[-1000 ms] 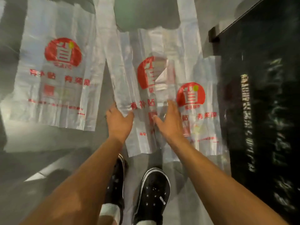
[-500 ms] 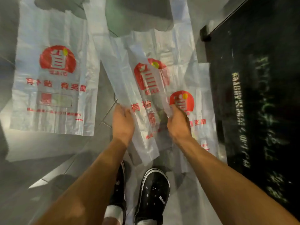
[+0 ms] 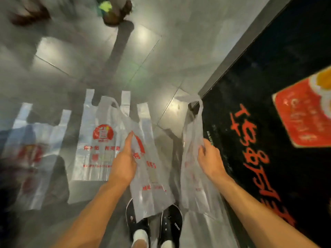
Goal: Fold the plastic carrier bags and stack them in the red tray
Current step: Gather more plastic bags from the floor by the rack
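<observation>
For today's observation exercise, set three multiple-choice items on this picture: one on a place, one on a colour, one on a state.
1. Where does the flat bag with the round logo lie?
A. On the grey floor
B. On the black mat
C. In a tray

2. What colour is the print on the bags?
A. Blue
B. Red
C. Green

3. What is the left hand doing?
A. Resting empty
B. Holding a shoe
C. Holding a bag

Answers: 1 A, it lies spread on the floor tiles. 2 B, logo and lettering are red. 3 C, its fingers grip the lifted bag; the right hand holds another bag.
</observation>
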`<state>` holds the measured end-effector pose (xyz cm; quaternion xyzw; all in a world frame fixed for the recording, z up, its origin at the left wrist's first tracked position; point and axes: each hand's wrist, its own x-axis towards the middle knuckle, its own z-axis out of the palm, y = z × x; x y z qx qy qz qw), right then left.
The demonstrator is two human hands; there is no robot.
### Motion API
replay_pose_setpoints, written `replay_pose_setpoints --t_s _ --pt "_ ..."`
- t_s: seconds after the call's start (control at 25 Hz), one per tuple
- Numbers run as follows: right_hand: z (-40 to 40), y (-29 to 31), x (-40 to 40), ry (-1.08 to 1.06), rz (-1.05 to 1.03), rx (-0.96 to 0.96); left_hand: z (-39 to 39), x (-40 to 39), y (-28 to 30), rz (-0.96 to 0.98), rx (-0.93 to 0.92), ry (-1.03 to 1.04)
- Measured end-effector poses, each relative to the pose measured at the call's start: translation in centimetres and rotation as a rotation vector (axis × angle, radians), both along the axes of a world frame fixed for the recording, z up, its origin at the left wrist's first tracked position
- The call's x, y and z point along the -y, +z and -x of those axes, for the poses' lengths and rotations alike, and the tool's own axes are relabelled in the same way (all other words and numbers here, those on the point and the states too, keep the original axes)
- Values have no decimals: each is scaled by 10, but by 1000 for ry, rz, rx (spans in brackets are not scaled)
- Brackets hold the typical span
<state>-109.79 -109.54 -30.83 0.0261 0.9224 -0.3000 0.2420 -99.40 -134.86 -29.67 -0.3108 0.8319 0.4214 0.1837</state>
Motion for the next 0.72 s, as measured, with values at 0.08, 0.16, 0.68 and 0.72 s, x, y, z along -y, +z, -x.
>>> replay_pose_setpoints --t_s 0.08,0.16,0.68,0.72 --pt "4 68 -7 35 6 -38 3 7 69 70 -15 -121" --pt "10 134 -8 64 7 -46 10 13 137 111 -50 -191" --pt "1 478 -23 160 2 -184 47 -18 461 213 -273 -424" --pt "-9 493 -30 106 2 -190 47 -22 471 200 -299 -461"
